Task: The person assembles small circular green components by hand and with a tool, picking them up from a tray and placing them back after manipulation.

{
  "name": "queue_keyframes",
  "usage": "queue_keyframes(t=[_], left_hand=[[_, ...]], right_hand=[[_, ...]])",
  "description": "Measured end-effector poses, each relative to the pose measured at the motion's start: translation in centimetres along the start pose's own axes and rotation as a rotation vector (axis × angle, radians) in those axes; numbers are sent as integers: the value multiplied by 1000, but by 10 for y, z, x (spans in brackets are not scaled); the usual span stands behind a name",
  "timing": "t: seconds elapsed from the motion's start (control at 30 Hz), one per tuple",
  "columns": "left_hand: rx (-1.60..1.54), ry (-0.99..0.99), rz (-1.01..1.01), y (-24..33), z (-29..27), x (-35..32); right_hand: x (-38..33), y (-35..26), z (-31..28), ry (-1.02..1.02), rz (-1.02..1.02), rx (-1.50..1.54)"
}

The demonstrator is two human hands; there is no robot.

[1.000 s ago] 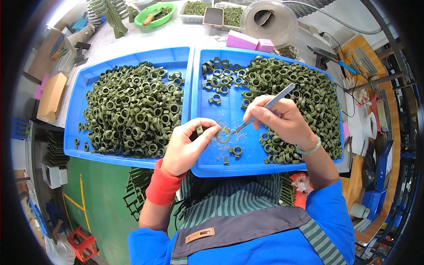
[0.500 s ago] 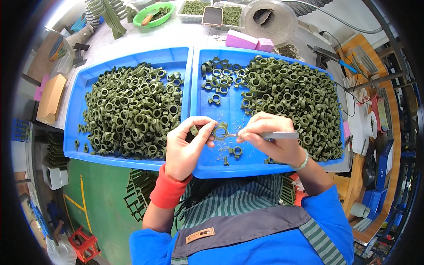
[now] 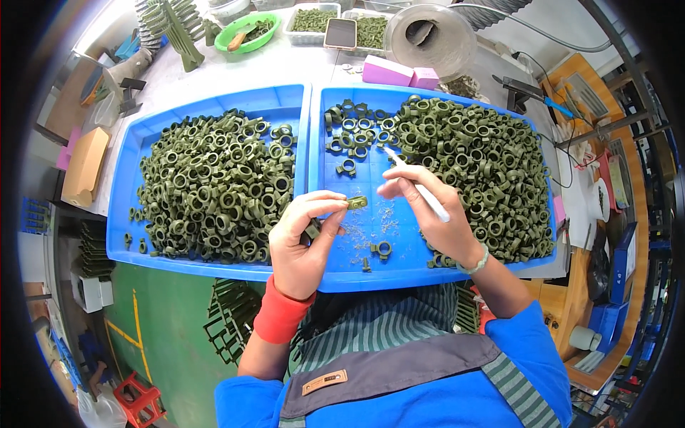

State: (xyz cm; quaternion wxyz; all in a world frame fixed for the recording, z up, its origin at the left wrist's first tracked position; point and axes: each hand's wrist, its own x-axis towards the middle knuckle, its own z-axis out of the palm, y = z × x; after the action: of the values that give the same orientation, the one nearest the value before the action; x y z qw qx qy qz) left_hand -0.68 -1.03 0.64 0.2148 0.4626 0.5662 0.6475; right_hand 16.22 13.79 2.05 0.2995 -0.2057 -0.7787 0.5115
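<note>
My left hand (image 3: 300, 232), with a red wristband, pinches a small olive-green plastic ring (image 3: 357, 202) between thumb and fingertips, turned edge-on. Another dark green piece (image 3: 312, 228) shows inside that hand's curled fingers. In my right hand (image 3: 446, 221) is a slim, pale, pen-like hand tool (image 3: 421, 187). It slants up and to the left, its tip apart from the ring; I cannot make out the tip's exact kind. Below the hands lies the right blue tray (image 3: 371, 265), with pale shavings (image 3: 378, 225), a loose ring (image 3: 384, 250) and a small green piece (image 3: 366, 265).
Heaped green rings (image 3: 485, 171) fill the right tray's right side. A left blue tray (image 3: 132, 146) holds another heap (image 3: 214, 185). Behind are a phone (image 3: 340, 33), purple blocks (image 3: 387, 71), a green basin (image 3: 227, 34) and a clear tub of green pieces (image 3: 314, 18).
My right hand has drawn the tool out of the ring and swung its tip up and away. My left hand has turned the ring from face-on to edge-on.
</note>
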Motion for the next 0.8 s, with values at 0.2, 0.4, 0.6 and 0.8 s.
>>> queue_keyframes(t=[0.2,0.4,0.6,0.8], left_hand=[[117,-61,62,-5,0,1],[-143,-27,-153,-2,1,-1],[-799,166,-593,-6,-15,2],[-870,60,-753,-10,-17,1]], right_hand=[[-6,-10,9,-88,-30,-6],[-3,0,11,-120,53,227],[-17,22,0,-592,-78,-567],[-26,25,7,-564,-44,-528]])
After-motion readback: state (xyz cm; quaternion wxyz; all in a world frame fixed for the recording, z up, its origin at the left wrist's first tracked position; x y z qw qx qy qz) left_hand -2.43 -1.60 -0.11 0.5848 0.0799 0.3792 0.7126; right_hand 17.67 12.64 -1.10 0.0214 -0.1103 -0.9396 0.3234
